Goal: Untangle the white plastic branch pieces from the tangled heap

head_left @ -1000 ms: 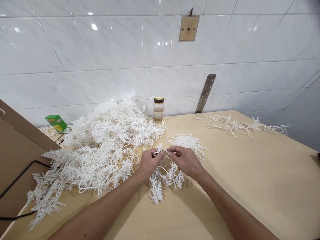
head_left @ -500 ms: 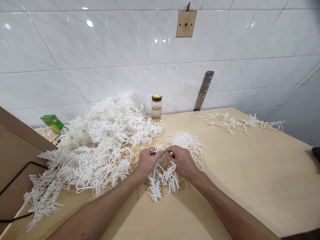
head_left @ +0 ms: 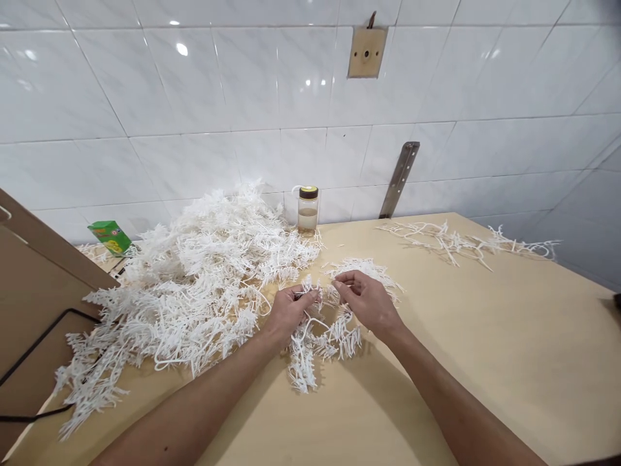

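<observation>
My left hand (head_left: 291,310) is closed, thumb against forefinger, on a white branched plastic sprig (head_left: 303,362). The sprig's feathery side shoots hang below the hand and spread to the right over the table. Just right of it, my right hand (head_left: 366,301) has thumb and forefinger pinched near the sprig, a small gap from the left hand. Anything between those fingertips is too small to make out. Behind the right hand lies a small heap of loose white plastic pieces (head_left: 361,266), partly covered by it.
A large pile of white sprigs (head_left: 204,278) fills the table's left side. Behind stand a lidded bottle (head_left: 308,213) and a metal bracket (head_left: 400,180) by the tiled wall. Bare stems (head_left: 451,243) lie back right. A green box (head_left: 110,237) and cardboard (head_left: 43,272) are left.
My right hand has drawn away from the left hand, to the right and slightly up. The left hand keeps its hold on the sprig. The view has shifted slightly.
</observation>
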Tool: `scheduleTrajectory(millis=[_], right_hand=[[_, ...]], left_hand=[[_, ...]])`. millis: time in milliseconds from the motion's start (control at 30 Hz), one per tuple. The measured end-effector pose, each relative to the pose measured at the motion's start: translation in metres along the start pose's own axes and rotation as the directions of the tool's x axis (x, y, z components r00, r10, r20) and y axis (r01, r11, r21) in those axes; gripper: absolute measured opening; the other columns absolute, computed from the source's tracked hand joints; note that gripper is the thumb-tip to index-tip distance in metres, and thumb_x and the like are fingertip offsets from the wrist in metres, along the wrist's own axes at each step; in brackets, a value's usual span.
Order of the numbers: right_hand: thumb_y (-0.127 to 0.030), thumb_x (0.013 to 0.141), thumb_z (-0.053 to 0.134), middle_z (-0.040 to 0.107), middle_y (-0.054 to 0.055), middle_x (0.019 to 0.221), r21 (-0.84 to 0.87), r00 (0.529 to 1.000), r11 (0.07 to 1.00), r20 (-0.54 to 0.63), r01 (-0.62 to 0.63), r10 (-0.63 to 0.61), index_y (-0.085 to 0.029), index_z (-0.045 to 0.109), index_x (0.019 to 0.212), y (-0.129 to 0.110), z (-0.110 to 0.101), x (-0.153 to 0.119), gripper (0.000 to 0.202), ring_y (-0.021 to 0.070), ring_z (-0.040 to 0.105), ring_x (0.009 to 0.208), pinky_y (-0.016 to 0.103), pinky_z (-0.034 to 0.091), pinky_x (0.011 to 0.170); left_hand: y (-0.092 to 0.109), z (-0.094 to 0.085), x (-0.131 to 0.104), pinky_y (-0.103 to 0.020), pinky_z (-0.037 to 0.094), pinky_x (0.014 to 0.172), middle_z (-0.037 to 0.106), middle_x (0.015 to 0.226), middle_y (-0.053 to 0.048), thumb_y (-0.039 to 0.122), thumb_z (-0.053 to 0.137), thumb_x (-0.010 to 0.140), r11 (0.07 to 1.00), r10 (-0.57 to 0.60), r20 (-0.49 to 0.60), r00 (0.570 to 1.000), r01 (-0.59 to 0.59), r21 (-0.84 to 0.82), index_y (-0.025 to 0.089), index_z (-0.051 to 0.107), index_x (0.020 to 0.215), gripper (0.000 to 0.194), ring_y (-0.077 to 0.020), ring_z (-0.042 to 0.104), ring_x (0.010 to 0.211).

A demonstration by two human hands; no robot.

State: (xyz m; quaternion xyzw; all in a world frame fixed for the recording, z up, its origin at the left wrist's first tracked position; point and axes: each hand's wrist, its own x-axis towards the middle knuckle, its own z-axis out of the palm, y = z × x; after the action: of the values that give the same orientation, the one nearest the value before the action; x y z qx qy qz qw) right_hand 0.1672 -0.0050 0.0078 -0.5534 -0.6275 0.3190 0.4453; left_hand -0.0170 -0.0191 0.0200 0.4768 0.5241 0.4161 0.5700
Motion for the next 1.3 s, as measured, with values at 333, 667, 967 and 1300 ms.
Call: scheduleTrajectory(millis=[333, 667, 967, 1300], right_hand=[[-0.039, 0.083, 0.060, 0.072, 0.003, 0.078, -0.001, 0.988, 1.000, 0.152, 0.029, -0.028, -0.020, 0.073, 0.089, -0.003, 0.011, -0.004, 0.024, 0.0154, 0.062, 0.065, 0.026, 0.049, 0.058], [-0.037, 0.084, 0.056, 0.066, 0.000, 0.062, -0.177, 0.990, 0.978, 0.100, 0.112, -0.095, -0.021, 0.072, 0.077, -0.008, 0.014, -0.010, 0.024, 0.0141, 0.056, 0.051, 0.025, 0.042, 0.049], [-0.026, 0.084, 0.053, 0.067, 0.001, 0.071, -0.340, 0.978, 0.917, 0.077, 0.207, -0.193, -0.020, 0.066, 0.077, -0.011, 0.018, -0.011, 0.016, 0.0145, 0.058, 0.060, 0.026, 0.043, 0.059], [-0.029, 0.085, 0.053, 0.068, 0.001, 0.071, -0.354, 0.979, 0.928, -0.117, 0.119, -0.170, -0.021, 0.063, 0.078, 0.003, 0.007, -0.002, 0.014, 0.0159, 0.059, 0.058, 0.030, 0.044, 0.063]], left_hand=[[0.001, 0.002, 0.000, -0.020, 0.029, 0.042, 0.060, 0.057, 0.001, 0.047, 0.078, 0.067, 0.998, 0.061, 0.021, 0.998, -0.061, -0.003, 0.013, 0.069, 0.077, 0.036, -0.0055, 0.040, 0.041], [-0.010, 0.001, 0.007, -0.026, 0.046, 0.054, 0.067, 0.067, -0.005, 0.052, 0.075, 0.070, 0.996, 0.087, 0.001, 0.996, -0.087, -0.016, 0.013, 0.065, 0.079, 0.041, -0.0158, 0.061, 0.057], [-0.008, 0.001, 0.006, -0.023, 0.039, 0.050, 0.056, 0.058, 0.000, 0.046, 0.071, 0.074, 0.989, 0.095, -0.025, 0.995, -0.092, 0.115, 0.015, 0.057, 0.066, 0.035, -0.0111, 0.050, 0.051], [0.000, 0.001, 0.002, -0.020, 0.023, 0.039, 0.049, 0.047, 0.004, 0.054, 0.067, 0.075, 0.999, 0.017, -0.012, 1.000, -0.016, 0.030, 0.016, 0.060, 0.070, 0.039, -0.0058, 0.032, 0.037]])
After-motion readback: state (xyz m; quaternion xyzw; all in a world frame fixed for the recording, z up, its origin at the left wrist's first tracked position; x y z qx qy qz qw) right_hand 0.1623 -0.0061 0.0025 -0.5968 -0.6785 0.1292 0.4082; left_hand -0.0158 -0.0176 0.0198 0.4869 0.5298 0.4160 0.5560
